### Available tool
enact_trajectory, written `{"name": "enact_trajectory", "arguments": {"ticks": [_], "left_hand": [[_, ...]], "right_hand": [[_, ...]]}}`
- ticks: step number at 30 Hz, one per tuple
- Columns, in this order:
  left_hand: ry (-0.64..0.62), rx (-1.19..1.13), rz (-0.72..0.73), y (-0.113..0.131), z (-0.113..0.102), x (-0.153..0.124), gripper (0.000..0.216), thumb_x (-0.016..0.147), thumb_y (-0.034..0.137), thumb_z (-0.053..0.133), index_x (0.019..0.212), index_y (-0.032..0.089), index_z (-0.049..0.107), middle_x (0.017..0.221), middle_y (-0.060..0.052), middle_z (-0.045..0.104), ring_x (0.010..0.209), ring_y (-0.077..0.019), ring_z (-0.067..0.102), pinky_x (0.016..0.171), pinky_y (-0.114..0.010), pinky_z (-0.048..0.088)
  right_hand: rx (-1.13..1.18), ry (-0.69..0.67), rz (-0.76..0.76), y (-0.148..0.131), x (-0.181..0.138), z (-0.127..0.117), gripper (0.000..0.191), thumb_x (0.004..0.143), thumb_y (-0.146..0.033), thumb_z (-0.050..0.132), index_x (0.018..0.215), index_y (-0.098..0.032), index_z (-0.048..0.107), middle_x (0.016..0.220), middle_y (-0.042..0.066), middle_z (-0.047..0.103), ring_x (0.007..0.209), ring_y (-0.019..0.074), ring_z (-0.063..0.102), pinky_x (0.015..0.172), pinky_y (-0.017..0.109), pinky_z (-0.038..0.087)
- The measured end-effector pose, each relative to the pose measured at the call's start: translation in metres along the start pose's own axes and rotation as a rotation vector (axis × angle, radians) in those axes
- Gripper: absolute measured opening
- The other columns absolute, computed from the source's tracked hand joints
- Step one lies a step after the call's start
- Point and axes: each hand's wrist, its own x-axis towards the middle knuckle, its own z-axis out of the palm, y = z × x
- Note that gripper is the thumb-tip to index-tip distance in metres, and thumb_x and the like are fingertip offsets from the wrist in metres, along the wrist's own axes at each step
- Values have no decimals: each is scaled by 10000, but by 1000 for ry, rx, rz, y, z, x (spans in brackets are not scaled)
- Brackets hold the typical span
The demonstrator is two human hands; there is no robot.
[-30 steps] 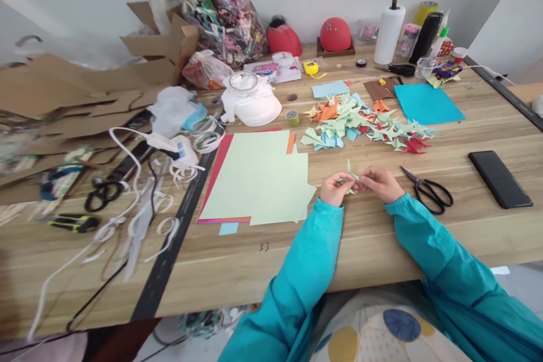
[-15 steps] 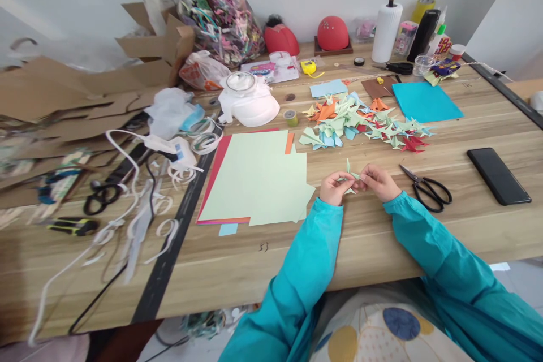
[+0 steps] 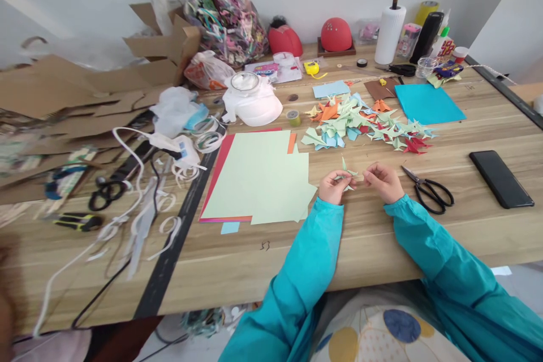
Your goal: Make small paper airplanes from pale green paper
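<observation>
My left hand (image 3: 331, 188) pinches a small light green folded paper crane (image 3: 345, 165), its narrow points sticking up and out past my fingertips. Just to the right, my right hand (image 3: 384, 182) is closed in a pinch, its fingertips a short way off the crane. Whatever lies between those fingertips is too small to make out. Beyond both hands spreads a heap of folded paper cranes (image 3: 345, 119) in green, orange, blue and red. Black-handled scissors (image 3: 428, 189) lie open beside my right hand.
Left of my hands lies a stack of paper sheets (image 3: 263, 181), pale green on top. A black phone (image 3: 500, 178) rests at the right. Turquoise paper (image 3: 428, 103) and a spool (image 3: 293, 118) sit farther back. Cables, a power strip (image 3: 186, 153) and cardboard (image 3: 93, 87) crowd the left.
My right hand has drawn slightly away to the right from the crane, opening a gap between the hands. The crane in my left hand has tilted and shifted a little left.
</observation>
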Motion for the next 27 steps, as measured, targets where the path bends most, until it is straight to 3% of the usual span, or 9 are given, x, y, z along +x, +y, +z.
{"name": "enact_trajectory", "arguments": {"ticks": [4,7,11,17,23,27], "left_hand": [[-7,8,13,-2,0,0,269,539,338,769,651,149,614,548,-6,653,469,-128,597,519,-261,493],[-15,1,12,-2,1,0,285,524,349,776,649,149,615,551,-8,656,476,-133,602,525,-268,498],[-20,-41,-40,-1,2,-1,305,513,344,787,659,145,607,556,-14,660,483,-136,606,509,-263,489],[-45,-123,-139,4,3,-3,315,521,301,794,683,133,583,559,-18,652,475,-124,601,448,-219,438],[-110,-233,-186,2,1,-2,312,494,263,809,672,131,590,559,-22,650,508,-128,613,502,-246,482],[-111,-229,-214,1,-1,-1,316,510,266,803,711,130,602,590,-29,666,537,-127,627,551,-259,506]], "right_hand": [[-45,-41,-16,2,-3,6,325,669,-487,678,715,-185,569,654,36,656,594,145,586,559,282,464],[0,-52,14,3,-3,7,331,664,-499,674,706,-186,573,624,25,651,564,138,578,554,284,467],[187,-93,143,5,2,4,363,627,-517,692,673,-184,556,541,-7,604,484,113,532,504,266,448],[484,-205,375,9,4,4,308,633,-420,715,624,-161,549,579,11,605,491,106,535,469,237,408],[659,-295,506,9,4,3,204,683,-325,684,643,-152,583,625,20,598,574,111,556,509,229,439],[685,-282,538,11,5,2,169,693,-304,666,667,-155,590,653,27,611,594,114,563,535,239,455]]}}
